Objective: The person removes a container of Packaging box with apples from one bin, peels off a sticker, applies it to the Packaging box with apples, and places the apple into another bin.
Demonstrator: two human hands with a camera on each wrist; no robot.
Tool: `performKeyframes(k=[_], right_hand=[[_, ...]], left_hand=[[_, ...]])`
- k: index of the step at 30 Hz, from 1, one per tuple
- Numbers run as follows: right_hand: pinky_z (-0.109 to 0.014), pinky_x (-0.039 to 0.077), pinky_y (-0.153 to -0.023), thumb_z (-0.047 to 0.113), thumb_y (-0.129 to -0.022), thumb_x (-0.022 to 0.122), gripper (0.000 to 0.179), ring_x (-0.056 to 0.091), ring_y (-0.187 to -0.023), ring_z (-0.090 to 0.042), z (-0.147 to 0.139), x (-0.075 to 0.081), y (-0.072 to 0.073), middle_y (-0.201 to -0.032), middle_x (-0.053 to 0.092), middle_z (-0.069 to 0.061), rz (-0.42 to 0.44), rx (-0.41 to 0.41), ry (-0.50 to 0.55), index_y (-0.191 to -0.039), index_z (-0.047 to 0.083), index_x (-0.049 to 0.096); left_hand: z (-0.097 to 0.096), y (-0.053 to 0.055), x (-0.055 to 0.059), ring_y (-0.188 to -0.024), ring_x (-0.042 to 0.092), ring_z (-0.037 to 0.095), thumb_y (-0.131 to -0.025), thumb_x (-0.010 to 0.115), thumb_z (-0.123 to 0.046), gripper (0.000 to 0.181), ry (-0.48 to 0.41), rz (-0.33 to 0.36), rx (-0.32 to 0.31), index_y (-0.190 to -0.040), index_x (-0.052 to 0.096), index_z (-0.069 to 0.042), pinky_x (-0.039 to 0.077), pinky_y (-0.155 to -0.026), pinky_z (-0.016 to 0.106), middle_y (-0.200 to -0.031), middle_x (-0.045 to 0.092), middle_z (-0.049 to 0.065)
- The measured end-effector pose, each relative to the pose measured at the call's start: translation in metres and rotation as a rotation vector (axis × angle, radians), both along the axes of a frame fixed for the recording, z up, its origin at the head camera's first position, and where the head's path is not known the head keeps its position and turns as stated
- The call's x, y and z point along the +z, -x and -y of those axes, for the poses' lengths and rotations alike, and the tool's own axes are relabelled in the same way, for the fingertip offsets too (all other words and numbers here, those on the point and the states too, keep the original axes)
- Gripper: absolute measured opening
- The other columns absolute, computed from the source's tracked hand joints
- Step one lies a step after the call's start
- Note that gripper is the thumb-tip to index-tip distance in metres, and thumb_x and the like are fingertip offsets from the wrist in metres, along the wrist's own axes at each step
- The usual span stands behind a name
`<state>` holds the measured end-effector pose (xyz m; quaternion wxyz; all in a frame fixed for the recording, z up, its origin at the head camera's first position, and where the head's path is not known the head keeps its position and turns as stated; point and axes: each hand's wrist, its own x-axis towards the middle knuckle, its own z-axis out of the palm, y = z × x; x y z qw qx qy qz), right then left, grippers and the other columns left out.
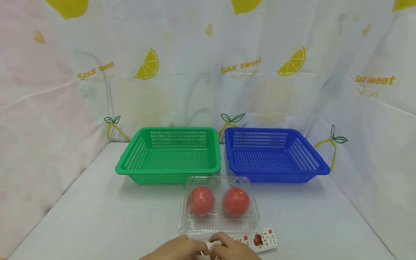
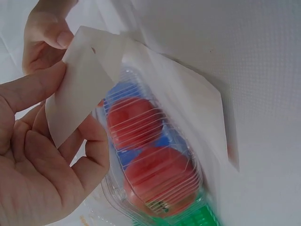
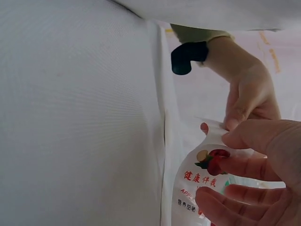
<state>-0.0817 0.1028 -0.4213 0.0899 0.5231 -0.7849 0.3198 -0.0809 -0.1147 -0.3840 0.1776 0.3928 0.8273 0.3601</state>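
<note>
Both hands are close together at the front of the table, working on a strip of printed paper labels (image 1: 264, 240). My left hand (image 2: 51, 165) pinches the strip's white end (image 2: 84, 87) between thumb and fingers. My right hand (image 3: 268, 165) grips the strip beside it, thumb at its edge; red lettering and printed fruit show on the label (image 3: 200, 181). Just beyond the hands lies a clear plastic clamshell box (image 1: 221, 225), lid down. Inside it sit two red tomato-like fruits, the left one (image 1: 201, 201) and the right one (image 1: 235, 202).
A green plastic basket (image 1: 169, 171) stands behind the box at left, with a blue basket (image 1: 276, 172) to its right. The white table (image 1: 81, 216) runs back to a lemon-print cloth (image 1: 195, 54). The strip's printed end trails to the right along the table.
</note>
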Motion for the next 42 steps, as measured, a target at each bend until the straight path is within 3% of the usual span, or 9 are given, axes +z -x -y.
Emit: performKeyframes(k=[1, 6, 8, 19, 24, 29, 31, 38, 42], right_hand=[[-0.003, 0.036, -0.059, 0.02, -0.084, 0.061, 0.01, 0.048, -0.067, 0.006, -0.001, 0.001, 0.0, -0.106, 0.052, -0.009, 0.002, -0.002, 0.003, -0.089, 0.013, 0.055], [-0.005, 0.039, -0.063, 0.022, -0.089, 0.058, 0.01, 0.056, -0.075, 0.0, -0.003, 0.003, 0.001, -0.108, 0.051, -0.009, -0.013, 0.017, 0.042, -0.092, 0.013, 0.054], [-0.006, 0.041, -0.064, 0.023, -0.091, 0.056, 0.011, 0.057, -0.078, -0.002, -0.004, 0.004, 0.002, -0.108, 0.05, -0.01, -0.015, 0.034, 0.056, -0.093, 0.012, 0.054], [-0.006, 0.041, -0.064, 0.032, -0.094, 0.05, 0.018, 0.056, -0.076, 0.0, -0.01, 0.007, 0.0, -0.109, 0.052, -0.008, -0.031, -0.015, 0.072, -0.087, 0.015, 0.052], [-0.005, 0.039, -0.063, 0.03, -0.092, 0.055, 0.016, 0.055, -0.075, 0.001, -0.012, 0.01, -0.001, -0.108, 0.055, -0.006, -0.057, -0.06, 0.043, -0.083, 0.018, 0.051], [-0.006, 0.039, -0.063, 0.017, -0.086, 0.061, 0.008, 0.056, -0.077, 0.0, -0.013, 0.014, -0.001, -0.106, 0.057, -0.002, -0.075, -0.115, 0.008, -0.085, 0.018, 0.053], [-0.008, 0.041, -0.065, 0.012, -0.083, 0.064, 0.012, 0.057, -0.079, -0.002, -0.014, 0.015, -0.001, -0.105, 0.058, 0.0, -0.08, -0.134, -0.007, -0.085, 0.018, 0.054], [-0.007, 0.042, -0.061, 0.013, -0.079, 0.064, 0.012, 0.058, -0.074, -0.003, -0.017, 0.018, 0.003, -0.101, 0.058, 0.0, -0.286, -0.181, 0.056, -0.079, 0.019, 0.053], [-0.011, 0.045, -0.063, 0.011, -0.07, 0.069, 0.021, 0.06, -0.079, -0.009, -0.019, 0.02, 0.004, -0.102, 0.059, 0.0, -0.329, -0.218, 0.087, -0.076, 0.02, 0.052]], left_hand=[[0.0, 0.0, 0.002, -0.067, 0.049, -0.003, -0.083, 0.062, -0.01, 0.007, 0.01, 0.07, 0.049, -0.089, 0.065, -0.011, 0.044, -0.062, 0.016, -0.078, 0.061, -0.013], [0.001, 0.0, 0.008, -0.068, 0.05, 0.0, -0.087, 0.059, -0.008, 0.01, 0.064, 0.104, 0.108, -0.092, 0.066, -0.014, 0.045, -0.063, 0.02, -0.079, 0.061, -0.012], [0.003, 0.001, 0.008, -0.068, 0.05, -0.004, -0.084, 0.064, -0.009, 0.014, 0.079, -0.008, 0.04, -0.097, 0.065, -0.015, 0.045, -0.062, 0.017, -0.081, 0.061, -0.016], [0.012, 0.0, 0.01, -0.064, 0.051, -0.002, -0.085, 0.064, -0.01, 0.012, 0.068, 0.095, 0.077, -0.097, 0.064, -0.01, 0.047, -0.063, 0.018, -0.072, 0.057, -0.015], [0.022, -0.002, 0.008, -0.061, 0.05, -0.002, -0.082, 0.066, -0.012, 0.013, 0.086, 0.096, 0.118, -0.095, 0.065, -0.011, 0.045, -0.06, 0.018, -0.068, 0.055, -0.017], [0.027, -0.002, 0.009, -0.058, 0.048, -0.001, -0.081, 0.069, -0.02, 0.015, 0.184, 0.068, 0.171, -0.094, 0.066, -0.014, 0.044, -0.058, 0.02, -0.068, 0.055, -0.017], [0.028, -0.001, 0.01, -0.059, 0.047, -0.001, -0.081, 0.069, -0.022, 0.015, 0.215, 0.011, 0.176, -0.093, 0.066, -0.015, 0.044, -0.057, 0.021, -0.068, 0.054, -0.017], [0.033, 0.001, 0.012, -0.059, 0.047, 0.002, -0.079, 0.07, -0.019, 0.013, 0.269, 0.06, 0.213, -0.09, 0.065, -0.016, 0.043, -0.055, 0.023, -0.066, 0.053, -0.015], [0.035, 0.001, 0.012, -0.056, 0.046, 0.002, -0.077, 0.07, -0.013, 0.013, 0.274, 0.098, 0.23, -0.089, 0.064, -0.015, 0.042, -0.053, 0.022, -0.063, 0.052, -0.013]])
